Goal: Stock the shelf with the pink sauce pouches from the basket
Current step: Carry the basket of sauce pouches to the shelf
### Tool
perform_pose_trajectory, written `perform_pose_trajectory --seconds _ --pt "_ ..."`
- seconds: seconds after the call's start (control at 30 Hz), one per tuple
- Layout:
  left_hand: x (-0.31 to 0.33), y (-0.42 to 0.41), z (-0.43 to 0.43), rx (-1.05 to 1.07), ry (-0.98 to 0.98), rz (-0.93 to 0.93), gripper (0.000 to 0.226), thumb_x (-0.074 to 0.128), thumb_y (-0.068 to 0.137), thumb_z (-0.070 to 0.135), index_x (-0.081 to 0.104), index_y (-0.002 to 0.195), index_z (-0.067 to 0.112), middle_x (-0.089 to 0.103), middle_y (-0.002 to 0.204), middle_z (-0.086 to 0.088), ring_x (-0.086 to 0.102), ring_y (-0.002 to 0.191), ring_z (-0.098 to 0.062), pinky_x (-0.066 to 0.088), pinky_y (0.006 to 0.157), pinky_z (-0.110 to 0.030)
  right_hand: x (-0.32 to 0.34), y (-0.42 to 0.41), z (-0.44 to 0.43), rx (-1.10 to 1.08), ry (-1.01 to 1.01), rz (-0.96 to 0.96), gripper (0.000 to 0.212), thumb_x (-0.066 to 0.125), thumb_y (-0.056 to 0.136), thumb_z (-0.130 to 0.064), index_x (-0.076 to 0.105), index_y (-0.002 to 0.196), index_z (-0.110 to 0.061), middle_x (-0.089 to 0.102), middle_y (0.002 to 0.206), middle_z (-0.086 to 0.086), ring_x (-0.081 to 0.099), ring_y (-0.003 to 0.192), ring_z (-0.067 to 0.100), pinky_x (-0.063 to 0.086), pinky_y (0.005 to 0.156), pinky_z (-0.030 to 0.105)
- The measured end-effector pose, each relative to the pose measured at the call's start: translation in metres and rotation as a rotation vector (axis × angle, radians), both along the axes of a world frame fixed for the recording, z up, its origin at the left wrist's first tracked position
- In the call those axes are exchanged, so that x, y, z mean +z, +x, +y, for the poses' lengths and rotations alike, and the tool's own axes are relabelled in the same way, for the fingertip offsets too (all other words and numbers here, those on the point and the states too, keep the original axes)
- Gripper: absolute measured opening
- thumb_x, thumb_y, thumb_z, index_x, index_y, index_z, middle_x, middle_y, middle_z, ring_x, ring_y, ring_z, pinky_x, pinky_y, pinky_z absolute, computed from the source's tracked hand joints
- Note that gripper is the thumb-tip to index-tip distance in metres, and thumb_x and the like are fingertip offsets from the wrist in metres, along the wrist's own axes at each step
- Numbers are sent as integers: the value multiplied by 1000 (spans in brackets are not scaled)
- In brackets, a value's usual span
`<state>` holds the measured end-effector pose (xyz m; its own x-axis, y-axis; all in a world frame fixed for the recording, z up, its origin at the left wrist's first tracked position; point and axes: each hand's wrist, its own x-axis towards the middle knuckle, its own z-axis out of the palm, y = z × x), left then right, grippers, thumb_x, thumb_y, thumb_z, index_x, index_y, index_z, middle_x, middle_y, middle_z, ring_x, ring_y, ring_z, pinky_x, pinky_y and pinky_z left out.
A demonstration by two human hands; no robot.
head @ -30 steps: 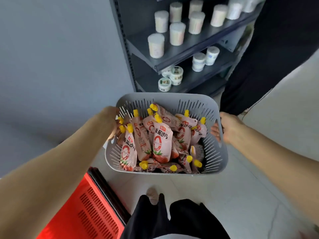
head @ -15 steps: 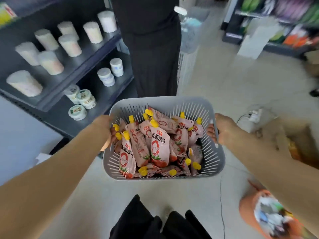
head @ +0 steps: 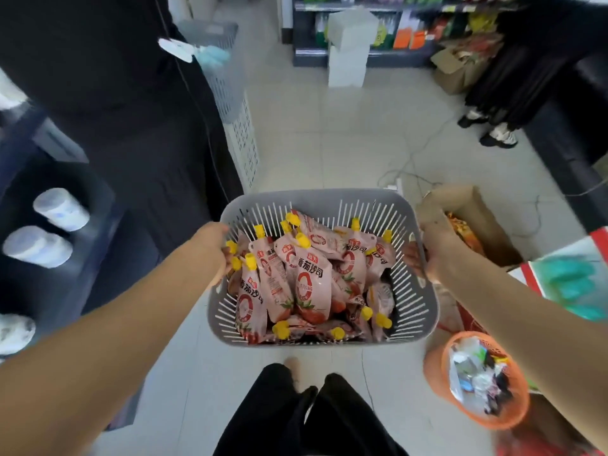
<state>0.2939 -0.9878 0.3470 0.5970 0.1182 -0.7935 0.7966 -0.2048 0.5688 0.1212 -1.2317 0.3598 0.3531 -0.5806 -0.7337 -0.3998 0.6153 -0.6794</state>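
Here each hand, left [head: 215, 255] and right [head: 434, 255], has its grip clamped on the pouch-filled [head: 309, 281] basket's [head: 316, 200] rim.

matt grey plastic basket [head: 316, 200], glossy pink pouches [head: 309, 284], smooth tiled floor [head: 345, 136]

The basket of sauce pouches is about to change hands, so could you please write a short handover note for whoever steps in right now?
Left hand: gripping the left rim of the grey basket.
Right hand: gripping the right rim. The basket is carried in the air above the floor.
Pink sauce pouches: all seen are in the basket, piled loosely, yellow caps pointing various ways.
Shelf: dark unit at the left, holding white tubs; no pouches visible on it.
Done: nothing stocked yet.
Left: bring the basket to the shelf and place the pouches.
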Motion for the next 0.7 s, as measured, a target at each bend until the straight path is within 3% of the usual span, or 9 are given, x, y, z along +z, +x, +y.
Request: perform_pose_trajectory --seconds 0.07,0.2,0.3,0.37,0.5,0.57,0.7 --pt "1 20 -30 -50 -6 27 13 52 89 26 54 88 13 44 63 -2 41 48 -13 39 49 -23 -2 10 -27 -40 7 5 26 39 97 -34 51 89 -14 53 33 -4 48 25 7 40 32 11" --pt "9 61 -103 -108 -27 0 17 53 89 22 52 77 10 49 50 -1 43 35 -10 34 34 -12 -10 35 -85 -87 41 30 33 37 98 -36 48 73 -17 47 31 -5 42 23 8 33 31 10" --pt "11 90 -159 -155 2 29 16 54 88 26 52 91 10 43 64 -2 38 51 -12 36 44 -21 -14 56 -138 -88 39 45 38 33 98 -34 44 65 -19 42 32 -5 35 23 8 27 32 10" --pt "12 108 -194 -163 22 34 19 56 87 26 51 96 10 43 65 -2 38 51 -12 38 49 -22 -16 71 -173 -81 39 63 38 31 99 -30 39 64 -18 41 29 -5 35 21 8 27 31 8" --pt "15 144 -256 -162 -35 82 21 57 86 29 52 96 12 44 63 -2 43 41 -13 40 36 -19 -14 106 -238 -60 4 68 38 37 98 -24 35 61 -19 40 29 -6 32 23 6 21 34 10" --pt "13 160 -284 -154 -16 96 22 58 86 32 54 94 12 44 63 -1 42 48 -12 41 41 -22 -10 124 -268 -62 -21 91 37 37 97 -24 38 61 -19 39 30 -6 32 28 7 17 39 15" --pt "17 197 -338 -146 -2 105 23 58 85 36 56 94 15 44 63 1 41 52 -11 40 50 -21 -1 156 -317 -97 -30 75 38 30 98 -21 37 61 -17 38 26 -6 32 19 6 18 30 7"
